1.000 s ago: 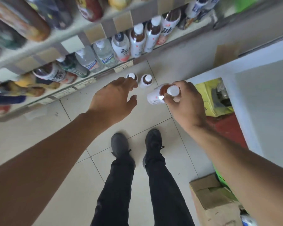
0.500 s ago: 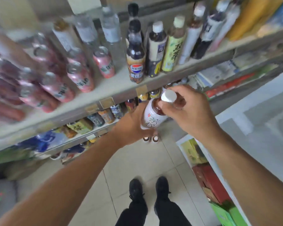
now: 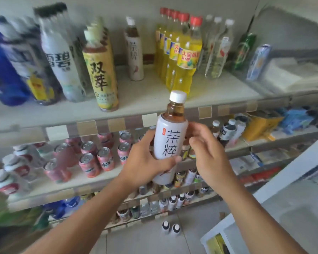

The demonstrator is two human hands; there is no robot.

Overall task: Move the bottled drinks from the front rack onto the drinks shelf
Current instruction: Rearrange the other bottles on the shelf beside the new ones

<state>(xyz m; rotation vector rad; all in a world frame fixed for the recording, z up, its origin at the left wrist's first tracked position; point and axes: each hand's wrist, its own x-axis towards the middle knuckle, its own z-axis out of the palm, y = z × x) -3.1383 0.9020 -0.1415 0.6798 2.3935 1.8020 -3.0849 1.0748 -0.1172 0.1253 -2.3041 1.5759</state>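
Two hands working tea bottle [image 3: 170, 142]: left hand [image 3: 147, 162] gripping body, fingers wrapping lower label, keeping it upright before shelf [image 3: 149, 99]; right hand [image 3: 207, 153] beside it, fingers loosely spread, seemingly steadying. Matching bottle [image 3: 134, 52] standing behind marks likely slot.

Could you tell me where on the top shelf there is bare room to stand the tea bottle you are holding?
Bare shelf lies in front of the matching white tea bottle, between the yellow-labelled tea bottle and the yellow soda row. Left of that gap, bottles crowd the shelf.
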